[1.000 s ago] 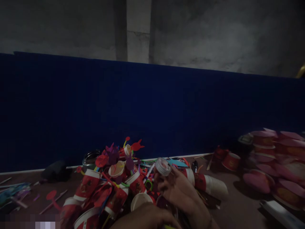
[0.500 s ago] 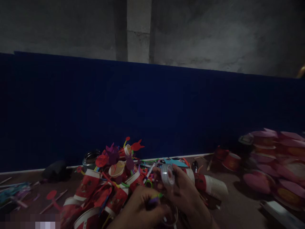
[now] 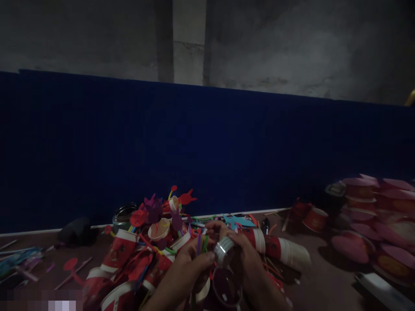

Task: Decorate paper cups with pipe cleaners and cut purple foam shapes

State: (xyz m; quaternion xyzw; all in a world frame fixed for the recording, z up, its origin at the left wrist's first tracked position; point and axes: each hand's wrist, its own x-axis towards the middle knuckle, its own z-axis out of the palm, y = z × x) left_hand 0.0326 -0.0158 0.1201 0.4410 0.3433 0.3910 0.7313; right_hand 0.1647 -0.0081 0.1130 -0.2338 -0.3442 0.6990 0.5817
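Now, at lower centre of the frame, your right hand (image 3: 249,264) is clamped on the clear tape roll (image 3: 224,250), your left hand (image 3: 185,273) on green and purple strips (image 3: 205,243). Seemingly you're handling tape; next calls for steadying those strips.

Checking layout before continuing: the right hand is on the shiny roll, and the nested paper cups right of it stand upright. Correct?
Not upright: the head view shows the nested paper cups lying on their sides. The right hand is on the shiny roll.
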